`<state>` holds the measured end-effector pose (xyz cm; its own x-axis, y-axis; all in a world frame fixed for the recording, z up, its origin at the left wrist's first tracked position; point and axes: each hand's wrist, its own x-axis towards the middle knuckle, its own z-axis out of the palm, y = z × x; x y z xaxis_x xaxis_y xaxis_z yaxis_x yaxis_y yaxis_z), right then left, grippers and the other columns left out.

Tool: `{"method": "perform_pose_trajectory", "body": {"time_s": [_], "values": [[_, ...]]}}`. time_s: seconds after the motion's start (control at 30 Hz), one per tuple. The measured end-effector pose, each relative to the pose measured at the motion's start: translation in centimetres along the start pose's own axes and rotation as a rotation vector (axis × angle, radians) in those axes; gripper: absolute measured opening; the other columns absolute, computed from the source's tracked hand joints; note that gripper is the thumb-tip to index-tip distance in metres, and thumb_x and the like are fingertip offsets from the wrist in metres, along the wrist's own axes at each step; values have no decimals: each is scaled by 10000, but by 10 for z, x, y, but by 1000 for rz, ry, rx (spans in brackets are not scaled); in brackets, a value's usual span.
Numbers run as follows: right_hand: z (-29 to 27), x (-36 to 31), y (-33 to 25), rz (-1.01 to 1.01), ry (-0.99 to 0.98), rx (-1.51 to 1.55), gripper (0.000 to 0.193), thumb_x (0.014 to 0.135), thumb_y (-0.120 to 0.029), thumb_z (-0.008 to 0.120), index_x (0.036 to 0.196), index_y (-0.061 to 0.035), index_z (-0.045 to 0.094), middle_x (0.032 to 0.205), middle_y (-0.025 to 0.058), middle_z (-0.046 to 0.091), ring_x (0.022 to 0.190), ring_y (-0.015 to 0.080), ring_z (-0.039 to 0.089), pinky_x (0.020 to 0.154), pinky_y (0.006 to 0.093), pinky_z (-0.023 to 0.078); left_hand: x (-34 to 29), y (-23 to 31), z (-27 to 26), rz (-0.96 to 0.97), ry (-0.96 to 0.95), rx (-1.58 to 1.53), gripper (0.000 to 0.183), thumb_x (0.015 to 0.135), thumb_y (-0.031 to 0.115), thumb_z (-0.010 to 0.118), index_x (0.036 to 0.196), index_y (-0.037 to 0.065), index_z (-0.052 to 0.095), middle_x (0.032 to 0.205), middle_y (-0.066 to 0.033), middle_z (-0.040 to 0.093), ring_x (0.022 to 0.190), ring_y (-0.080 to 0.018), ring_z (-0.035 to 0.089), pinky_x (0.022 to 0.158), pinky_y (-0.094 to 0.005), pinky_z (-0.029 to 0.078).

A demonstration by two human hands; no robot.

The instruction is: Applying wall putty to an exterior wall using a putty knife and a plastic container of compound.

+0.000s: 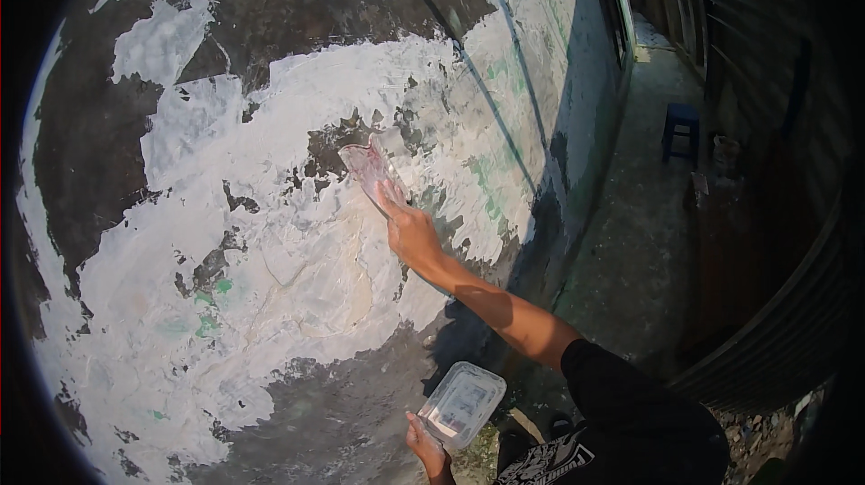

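My right hand (413,234) is stretched out to the wall (333,395), closed on a flat, reddish putty scraper (364,166) smeared with white. The blade lies against the wall, beside a dark bare patch within the white coating (297,97). Lower down, my left hand (427,445) grips the edge of a clear rectangular plastic tub (466,399) with rounded corners. White smears cover the tub's inside; how much it holds I cannot tell. Rough white putty spreads over much of the wall, with dark grey and greenish areas showing between.
A narrow concrete path (644,187) runs along the wall's right side. On it stand a blue stool (681,132) and a small bucket (723,153). Corrugated sheeting (766,341) curves along the lower right. My feet in dark footwear (559,426) are just below the tub.
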<state>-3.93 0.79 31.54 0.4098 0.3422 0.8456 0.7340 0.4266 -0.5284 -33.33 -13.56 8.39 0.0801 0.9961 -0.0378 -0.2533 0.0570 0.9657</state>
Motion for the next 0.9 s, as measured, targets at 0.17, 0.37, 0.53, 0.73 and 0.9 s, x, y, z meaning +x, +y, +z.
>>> {"method": "perform_pose_trajectory", "body": {"time_s": [0.17, 0.37, 0.53, 0.73, 0.9], "values": [[3, -23, -24, -45, -48, 183, 595, 841, 54, 531, 1419, -7, 401, 1241, 269, 586, 1173, 385, 570, 940, 402, 486, 7, -3, -5, -8, 21, 46, 505, 1035, 395, 434, 1054, -77, 612, 972, -139, 682, 845, -183, 650, 796, -308, 516], [-34, -21, 2, 361, 42, 903, 412, 900, 52, 520, 1310, 71, 495, 1109, 160, 667, 969, 196, 661, 868, 291, 514, 17, -4, -6, -24, -37, -13, 503, 1026, 408, 454, 1050, -67, 618, 963, -125, 685, 828, -173, 649, 777, -306, 516], [-43, -17, 10, 510, 44, 1204, 424, 893, 48, 550, 1308, 71, 467, 1170, 148, 637, 1000, 176, 659, 903, 297, 534, 29, -3, -21, -73, 3, 47, 525, 998, 445, 497, 1019, -60, 640, 932, -132, 695, 798, -193, 661, 762, -318, 528], [-36, -6, 6, 495, 138, 1119, 355, 899, 41, 547, 1248, 67, 492, 1131, 139, 632, 972, 161, 645, 896, 285, 521, 44, 8, -30, -143, 67, 17, 555, 988, 466, 503, 1029, -71, 637, 932, -135, 696, 794, -214, 671, 742, -328, 538], [-35, 5, 0, 402, 180, 568, 298, 935, -1, 527, 1229, 11, 483, 1057, 117, 635, 972, 152, 627, 868, 306, 500, 60, 6, -47, -131, 84, 16, 567, 988, 471, 499, 1041, -77, 633, 946, -136, 696, 786, -211, 673, 731, -331, 540]]}}
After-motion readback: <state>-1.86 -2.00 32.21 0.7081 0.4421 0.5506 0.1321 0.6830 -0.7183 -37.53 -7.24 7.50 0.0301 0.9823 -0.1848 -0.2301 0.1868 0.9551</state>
